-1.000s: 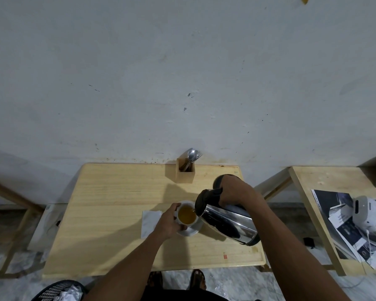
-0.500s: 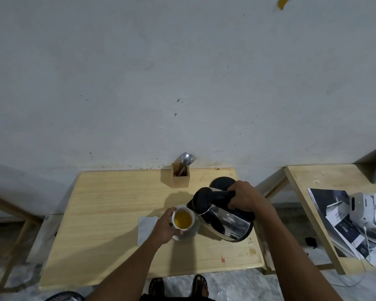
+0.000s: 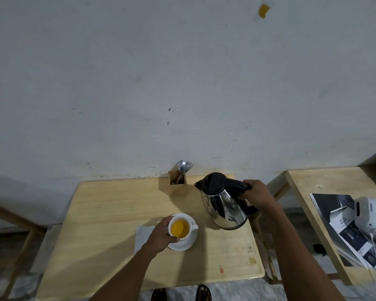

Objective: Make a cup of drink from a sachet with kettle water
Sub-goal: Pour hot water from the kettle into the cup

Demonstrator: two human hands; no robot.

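From my seat, the left hand (image 3: 161, 234) is curled around the white cup (image 3: 180, 227), fingers wrapped on its near-left wall and thumb up at the rim. The cup sits on a white saucer (image 3: 188, 243) near the middle of the wooden table (image 3: 109, 213), and it holds an orange-yellow drink; its handle points toward 3 o'clock. A white sachet or paper (image 3: 142, 236) lies flat on the table at 9 o'clock from the saucer, partly under the left wrist.

My right hand (image 3: 257, 194) is clamped on the black handle of the steel kettle (image 3: 224, 205), fingers closed over the top of the handle. The kettle is at 1 o'clock from the cup, well apart from it, standing close to upright with its spout facing 9 o'clock and its black lid shut. I cannot tell whether its base rests on the table or hangs just above it.

A wooden cutlery holder (image 3: 178, 178) with a spoon and fork stands at the table's far edge, at 12 o'clock from the cup, against the wall.
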